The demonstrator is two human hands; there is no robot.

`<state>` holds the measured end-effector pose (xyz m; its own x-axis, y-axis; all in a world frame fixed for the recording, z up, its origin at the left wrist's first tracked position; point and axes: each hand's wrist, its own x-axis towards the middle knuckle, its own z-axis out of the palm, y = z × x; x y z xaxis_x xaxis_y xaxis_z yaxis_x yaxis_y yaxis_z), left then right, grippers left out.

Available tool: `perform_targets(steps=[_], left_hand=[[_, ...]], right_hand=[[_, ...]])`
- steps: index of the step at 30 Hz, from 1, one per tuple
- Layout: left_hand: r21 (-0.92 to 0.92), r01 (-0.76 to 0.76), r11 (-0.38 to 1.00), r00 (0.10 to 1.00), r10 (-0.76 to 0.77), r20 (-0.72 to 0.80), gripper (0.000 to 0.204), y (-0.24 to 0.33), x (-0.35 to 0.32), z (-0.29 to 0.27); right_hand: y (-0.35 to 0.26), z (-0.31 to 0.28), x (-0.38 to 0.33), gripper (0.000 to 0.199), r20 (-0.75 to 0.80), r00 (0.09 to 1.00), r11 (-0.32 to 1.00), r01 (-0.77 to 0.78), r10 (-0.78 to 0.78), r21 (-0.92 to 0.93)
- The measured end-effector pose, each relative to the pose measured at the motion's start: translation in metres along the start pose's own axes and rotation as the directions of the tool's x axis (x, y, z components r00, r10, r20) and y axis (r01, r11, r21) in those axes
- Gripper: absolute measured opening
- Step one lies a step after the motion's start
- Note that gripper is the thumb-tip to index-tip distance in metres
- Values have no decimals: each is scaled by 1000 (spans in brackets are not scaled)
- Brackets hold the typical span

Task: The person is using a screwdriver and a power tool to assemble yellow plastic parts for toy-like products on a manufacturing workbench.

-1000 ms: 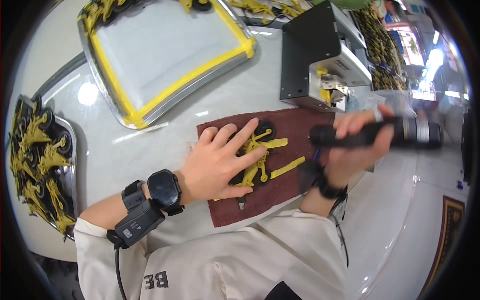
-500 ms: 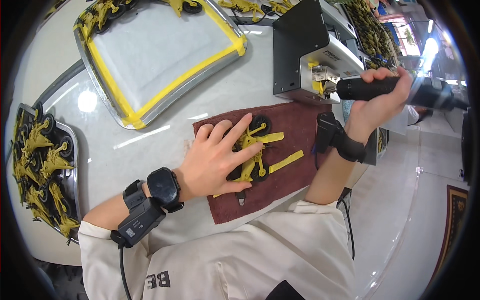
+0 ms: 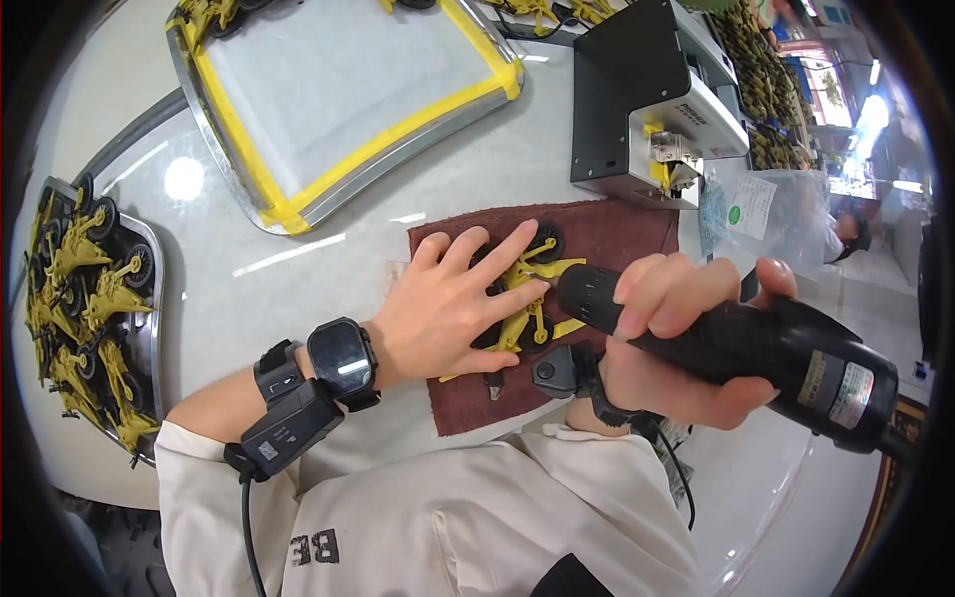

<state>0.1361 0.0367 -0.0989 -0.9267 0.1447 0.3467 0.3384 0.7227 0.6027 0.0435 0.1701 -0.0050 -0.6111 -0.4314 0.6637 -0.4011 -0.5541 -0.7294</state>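
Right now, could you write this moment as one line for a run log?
left hand: pressing yellow toy part flat on brown cloth | right hand: gripping black electric screwdriver, tip at the part

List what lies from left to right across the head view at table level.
Tray of yellow toy parts → smartwatch → left hand → yellow toy motorcycle on the maroon cloth → right hand → black power screwdriver.

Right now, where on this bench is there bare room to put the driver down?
Bare white tabletop lies between the yellow-taped steel tray, the maroon cloth mat and the side tray of yellow toy parts. The taped tray's white liner is also free. The mat is crowded: left hand, yellow wheeled toy, black electric screwdriver.
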Motion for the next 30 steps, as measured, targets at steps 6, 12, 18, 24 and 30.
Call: perform_targets(steps=[6,12,18,24,30], left_hand=[[-35,-6,999,1000,7,12,49,-1,1,-4],[6,-34,999,992,33,124,58,-3,3,-10],[-13,9,1000,997,-8,72,58,-2,4,0],[16,1,1000,993,-3,117,73,0,6,-4],[15,16,1000,991,-18,134,74,0,5,-4]], right_hand=[[16,0,-9,75,-40,987,988,-152,154,36],[22,-14,-4,68,180,965,978,-201,189,53],[17,-10,-1,70,-22,1000,996,-12,10,-88],[-18,-72,85,58,-469,833,851,3,-293,-526],[24,-81,86,36,-541,839,797,-365,57,-482]])
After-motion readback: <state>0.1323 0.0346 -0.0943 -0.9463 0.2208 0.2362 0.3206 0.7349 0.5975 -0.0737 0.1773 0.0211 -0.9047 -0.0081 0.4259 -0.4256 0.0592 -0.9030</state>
